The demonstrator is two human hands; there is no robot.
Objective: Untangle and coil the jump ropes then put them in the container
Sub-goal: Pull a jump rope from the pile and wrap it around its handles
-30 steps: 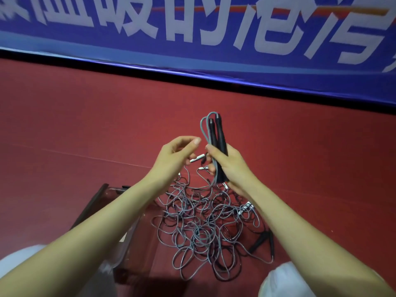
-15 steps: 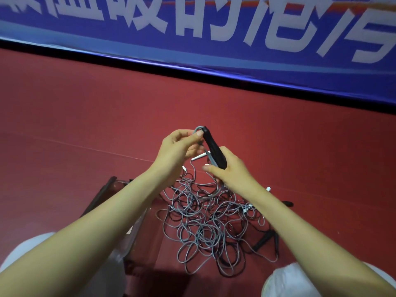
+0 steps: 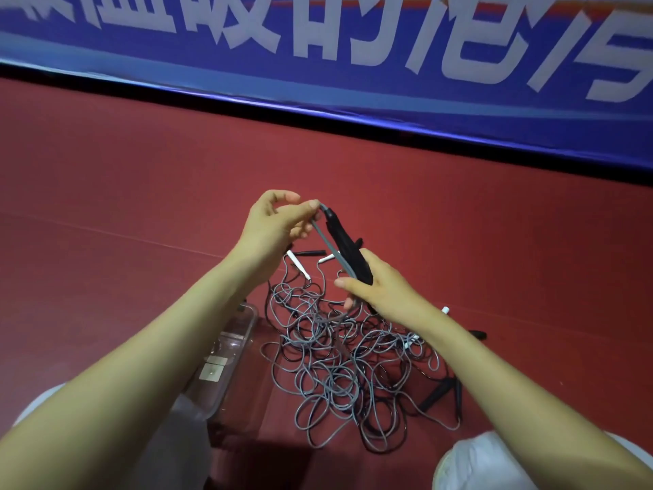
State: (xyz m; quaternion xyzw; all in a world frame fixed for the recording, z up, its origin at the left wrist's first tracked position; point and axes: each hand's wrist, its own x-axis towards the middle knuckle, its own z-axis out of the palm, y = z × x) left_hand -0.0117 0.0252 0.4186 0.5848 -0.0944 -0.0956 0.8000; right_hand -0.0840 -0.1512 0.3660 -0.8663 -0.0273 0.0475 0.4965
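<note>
Right hand point(image 3: 381, 290) grips stiff handles point(image 3: 348, 249), left hand point(image 3: 272, 228) pinches limp, light cord point(image 3: 328, 242) at their 11 o'clock; handles look the safest hold

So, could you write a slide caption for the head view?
Right hand grips black handles, left hand pinches grey cord above tangled ropes.
</note>
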